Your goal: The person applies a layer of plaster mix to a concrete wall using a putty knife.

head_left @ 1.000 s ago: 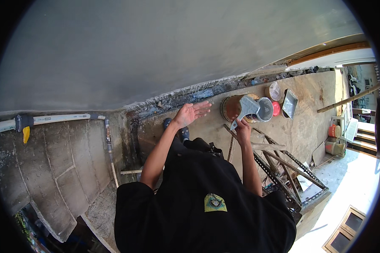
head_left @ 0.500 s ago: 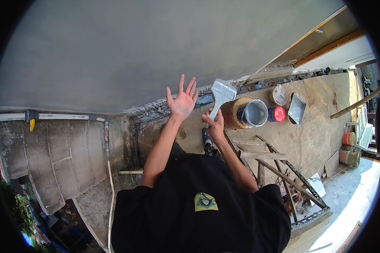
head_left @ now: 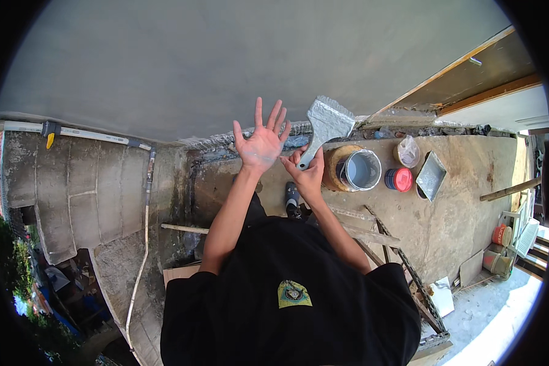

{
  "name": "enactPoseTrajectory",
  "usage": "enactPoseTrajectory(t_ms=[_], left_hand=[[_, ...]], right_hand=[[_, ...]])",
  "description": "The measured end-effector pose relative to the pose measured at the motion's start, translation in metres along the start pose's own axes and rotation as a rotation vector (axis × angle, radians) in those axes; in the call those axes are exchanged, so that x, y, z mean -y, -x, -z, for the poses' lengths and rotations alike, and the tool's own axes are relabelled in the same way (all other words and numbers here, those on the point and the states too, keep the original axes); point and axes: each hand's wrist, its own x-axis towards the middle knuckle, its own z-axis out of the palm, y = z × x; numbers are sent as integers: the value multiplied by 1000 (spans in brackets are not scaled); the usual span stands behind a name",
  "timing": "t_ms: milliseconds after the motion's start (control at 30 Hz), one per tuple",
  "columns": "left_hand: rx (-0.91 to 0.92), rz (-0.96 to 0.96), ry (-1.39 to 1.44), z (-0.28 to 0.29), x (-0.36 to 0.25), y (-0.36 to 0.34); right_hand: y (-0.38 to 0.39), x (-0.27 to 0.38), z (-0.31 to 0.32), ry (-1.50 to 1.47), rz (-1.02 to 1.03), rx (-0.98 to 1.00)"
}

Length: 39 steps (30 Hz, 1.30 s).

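Observation:
My left hand (head_left: 261, 143) is raised with its fingers spread and the palm showing, a grey smear across it; it holds nothing. Close beside it, my right hand (head_left: 306, 177) is closed round the handle of a wide paintbrush (head_left: 330, 124). Grey paint coats the brush's head and bristles, which point up and away from me. Just to the right of that hand, a bucket of grey paint (head_left: 361, 169) stands against a larger rusty brown drum (head_left: 333, 166). The grey wall (head_left: 226, 67) rises beyond both hands.
Right of the bucket are a red-lidded tub (head_left: 399, 179), a pail with a plastic bag (head_left: 407, 151) and a paint tray (head_left: 431, 175). A wooden ladder (head_left: 402, 268) lies close on my right. White pipes (head_left: 146, 232) run along the left.
My view has shifted slightly, and the ladder and ground things sit differently in it. The brush's head has swung a little to the right. My left hand stays spread.

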Motion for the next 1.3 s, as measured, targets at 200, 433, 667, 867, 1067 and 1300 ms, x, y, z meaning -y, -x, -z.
enactPoseTrajectory(t_ms=[200, 433, 667, 867, 1067, 1300], left_hand=[[-19, -17, 24, -7, -1, 2], [20, 6, -16, 2, 0, -1], [6, 6, -26, 16, 2, -2], [-35, 61, 52, 24, 7, -2], [-312, 65, -442, 103, -82, 58], [-782, 212, -938, 200, -152, 239]], right_hand=[[-13, 0, -1, 37, 49, -26], [-19, -12, -13, 270, -18, 0], [-28, -11, -14, 426, 75, -73], [-21, -14, 23, 360, -71, -106], [-11, 4, 217, 733, -411, -560], [7, 6, 345, 1748, -709, -390]])
